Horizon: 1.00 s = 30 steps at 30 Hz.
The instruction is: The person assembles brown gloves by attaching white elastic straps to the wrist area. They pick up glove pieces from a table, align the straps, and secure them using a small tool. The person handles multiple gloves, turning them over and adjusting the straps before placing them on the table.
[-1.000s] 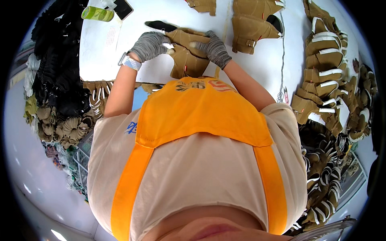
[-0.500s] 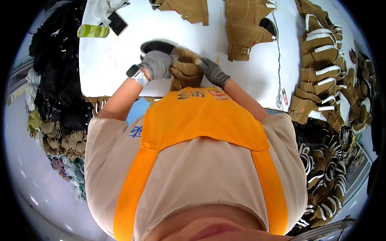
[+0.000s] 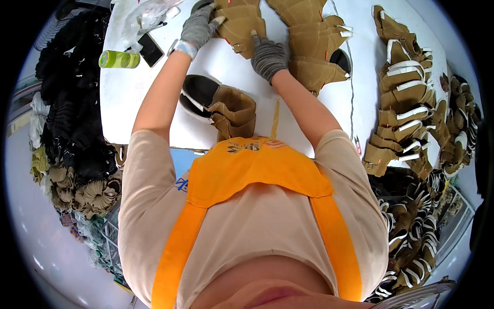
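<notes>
Worktable (image 3: 128, 98), white, fills the upper half of the frame; stacks of tan boot uppers with white straps (image 3: 406, 103) run down its right edge and dark ones pile at the left edge; a finished-looking tan boot upper with a black insole (image 3: 216, 105) lies at centre, just above the orange apron (image 3: 257, 170); a green bottle (image 3: 119, 59) and a dark phone (image 3: 151, 49) sit upper left. Both gloved hands reach to the top centre: left hand (image 3: 199, 24) is closed over the top edge of a tan upper piece (image 3: 242, 28); right hand (image 3: 268, 54) lies flat, fingers spread, on its lower right corner. This looks like picking up a fresh piece; drawing it nearer would need both hands to grip together.
</notes>
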Available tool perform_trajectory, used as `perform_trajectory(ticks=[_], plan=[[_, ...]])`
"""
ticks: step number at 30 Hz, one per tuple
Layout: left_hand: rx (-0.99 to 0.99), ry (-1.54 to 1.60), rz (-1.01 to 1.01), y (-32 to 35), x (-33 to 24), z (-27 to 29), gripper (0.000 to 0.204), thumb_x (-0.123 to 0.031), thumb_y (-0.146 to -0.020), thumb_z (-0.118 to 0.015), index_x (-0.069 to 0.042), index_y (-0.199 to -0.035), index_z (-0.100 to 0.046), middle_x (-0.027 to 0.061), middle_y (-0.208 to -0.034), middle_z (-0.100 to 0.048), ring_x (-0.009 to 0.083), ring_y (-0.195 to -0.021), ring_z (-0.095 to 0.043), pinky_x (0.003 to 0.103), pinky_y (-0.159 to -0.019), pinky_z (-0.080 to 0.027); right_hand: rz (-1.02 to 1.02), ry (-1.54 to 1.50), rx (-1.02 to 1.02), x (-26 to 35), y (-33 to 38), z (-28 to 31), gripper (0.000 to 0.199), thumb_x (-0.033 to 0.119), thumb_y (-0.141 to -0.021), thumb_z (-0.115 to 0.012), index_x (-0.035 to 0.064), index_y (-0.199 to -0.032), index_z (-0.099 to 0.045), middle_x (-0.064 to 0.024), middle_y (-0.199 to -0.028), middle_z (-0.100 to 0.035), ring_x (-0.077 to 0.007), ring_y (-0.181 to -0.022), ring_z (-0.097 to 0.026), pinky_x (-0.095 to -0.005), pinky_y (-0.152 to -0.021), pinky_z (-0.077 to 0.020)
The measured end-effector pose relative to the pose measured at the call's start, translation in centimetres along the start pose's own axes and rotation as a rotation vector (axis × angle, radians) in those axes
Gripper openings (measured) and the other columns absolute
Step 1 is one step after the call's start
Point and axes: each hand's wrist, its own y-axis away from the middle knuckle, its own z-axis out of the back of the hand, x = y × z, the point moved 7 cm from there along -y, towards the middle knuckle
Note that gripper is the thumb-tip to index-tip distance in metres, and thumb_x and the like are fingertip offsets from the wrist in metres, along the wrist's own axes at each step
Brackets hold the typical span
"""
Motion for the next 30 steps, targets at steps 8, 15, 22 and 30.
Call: perform_trajectory(ticks=[8, 15, 22, 30], plan=[[-0.060, -0.246, 0.058, -6.4, 3.3, -4.0, 0.053, -0.042, -0.079, -0.070, -0.002, -0.112, -0.061, 0.0176, -0.107, -0.064, 0.0340, -0.104, -0.057, 0.040, -0.091, -0.043, 0.102, 0.041, -0.062, -0.3, 0.8, 0.5, 0.062, 0.024, -0.086, -0.052, 0.0093, -0.143, -0.031, -0.0182, -0.111, -0.059, -0.0316, -0.094, -0.062, -0.0490, -0.095, -0.0382], [0.033, 0.004, 0.140, -4.8, 3.2, -4.7, 0.050, -0.039, -0.078, -0.071, -0.002, -0.110, -0.061, 0.0152, -0.104, -0.064, 0.0309, -0.099, -0.058, 0.036, -0.092, -0.042, -0.001, -0.519, -0.165, -4.5, 11.2, 6.8, 0.053, 0.015, -0.082, -0.058, 0.0099, -0.134, -0.046, -0.0151, -0.124, -0.056, -0.0299, -0.108, -0.057, -0.0361, -0.096, -0.0427], [0.142, 0.695, -0.017, 0.1, -1.1, 5.1, 0.057, -0.040, -0.094, -0.048, 0.000, -0.134, -0.043, 0.0107, -0.126, -0.053, 0.0189, -0.120, -0.047, 0.031, -0.105, -0.034, -0.692, -1.855, 0.048, -9.6, 17.1, 7.7, 0.032, 0.014, -0.088, -0.061, -0.0009, -0.115, -0.054, -0.0134, -0.113, -0.059, -0.0224, -0.102, -0.061, -0.0307, -0.085, -0.0557], [0.011, 1.934, 0.030, 10.5, -11.2, 3.8, 0.063, -0.043, -0.088, -0.061, 0.004, -0.127, -0.046, 0.0131, -0.123, -0.056, 0.0237, -0.114, -0.055, 0.033, -0.101, -0.044, -0.254, -1.133, -0.228, -5.7, 16.7, 16.7, 0.056, 0.020, -0.068, -0.084, 0.0024, -0.111, -0.053, -0.0102, -0.107, -0.062, -0.0206, -0.094, -0.062, -0.0305, -0.085, -0.0517]])
